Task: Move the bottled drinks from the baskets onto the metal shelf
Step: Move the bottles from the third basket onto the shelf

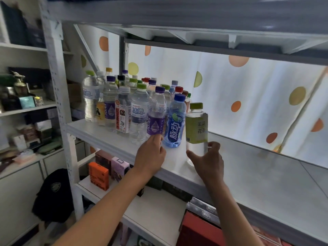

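Observation:
Several bottled drinks crowd the left half of the white metal shelf (248, 174). My left hand (150, 155) touches the base of a clear bottle with a purple label and purple cap (156, 118), fingers curled against it. A blue bottle (174, 121) stands just right of that one. My right hand (206, 160) wraps the lower part of a green-capped, green-labelled bottle (196, 126), which stands upright on the shelf at the right end of the group. No basket is in view.
The right half of the shelf board is bare, backed by a dotted curtain (248, 96). An upper shelf (195, 16) hangs low overhead. Below sit orange (98, 175) and purple (119, 168) boxes. A white upright post (58, 96) stands at the left.

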